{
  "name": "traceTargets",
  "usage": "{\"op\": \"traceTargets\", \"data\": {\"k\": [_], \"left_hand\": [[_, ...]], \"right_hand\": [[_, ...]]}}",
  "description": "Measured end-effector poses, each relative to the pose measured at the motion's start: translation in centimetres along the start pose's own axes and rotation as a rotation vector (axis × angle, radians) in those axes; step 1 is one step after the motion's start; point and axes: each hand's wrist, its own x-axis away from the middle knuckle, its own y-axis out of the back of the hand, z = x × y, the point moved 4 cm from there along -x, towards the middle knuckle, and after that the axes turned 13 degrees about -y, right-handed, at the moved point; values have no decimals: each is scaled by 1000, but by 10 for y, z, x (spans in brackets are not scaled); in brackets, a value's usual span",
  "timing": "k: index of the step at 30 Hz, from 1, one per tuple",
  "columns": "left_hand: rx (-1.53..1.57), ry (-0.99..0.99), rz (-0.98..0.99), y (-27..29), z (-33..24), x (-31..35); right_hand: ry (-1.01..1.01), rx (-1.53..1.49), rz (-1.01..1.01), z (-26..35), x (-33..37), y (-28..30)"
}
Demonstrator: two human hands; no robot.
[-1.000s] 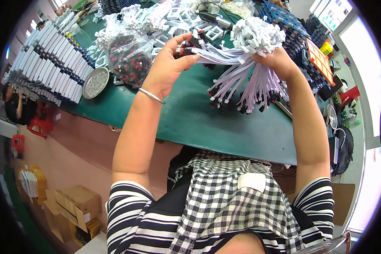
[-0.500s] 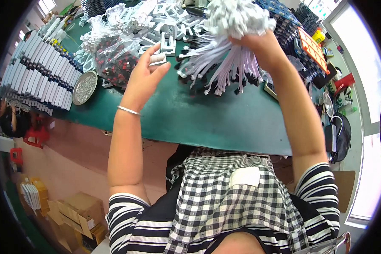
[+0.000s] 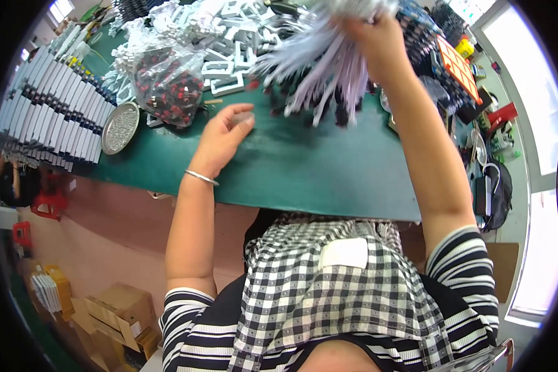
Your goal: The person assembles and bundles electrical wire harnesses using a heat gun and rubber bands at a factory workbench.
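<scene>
My right hand (image 3: pixel 378 46) is closed around a thick bundle of thin white-and-lilac cables (image 3: pixel 328 62), lifted over the far side of the green table. White ends bunch above the fist, and dark ends hang below, blurred by motion. My left hand (image 3: pixel 224 137) hovers over the table left of the bundle, its fingers loosely bent and apart. A pale patch between its thumb and index finger looks like a wrap on a finger. Beyond that hand lies a clear plastic bag (image 3: pixel 167 87) of small red and black parts.
White plastic frames (image 3: pixel 226 68) lie heaped at the back. A round metal dish (image 3: pixel 120 128) of small silvery pieces sits by stacked grey-white strips (image 3: pixel 49 118) at left. An orange grid tray (image 3: pixel 457 68) leans at right. The green table's (image 3: pixel 304 180) near edge borders my checked apron.
The cable bundle has gone up and away with my right hand, its dark ends swinging. My left hand has come nearer and slightly right, its fingers more bent.
</scene>
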Motion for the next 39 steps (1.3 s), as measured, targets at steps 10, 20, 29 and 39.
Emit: {"op": "traceTargets", "data": {"k": [10, 20, 29, 39], "left_hand": [[285, 131, -131, -2, 7, -2], [605, 124, -33, -27, 2, 0], [-453, -309, -426, 68, -41, 91], [-1200, -624, -494, 142, -85, -34]], "right_hand": [[7, -6, -60, -19, -4, 8], [-173, 200, 99, -11, 18, -8], [159, 608, 112, 3, 69, 5], [-15, 148, 89, -22, 95, 22]]}}
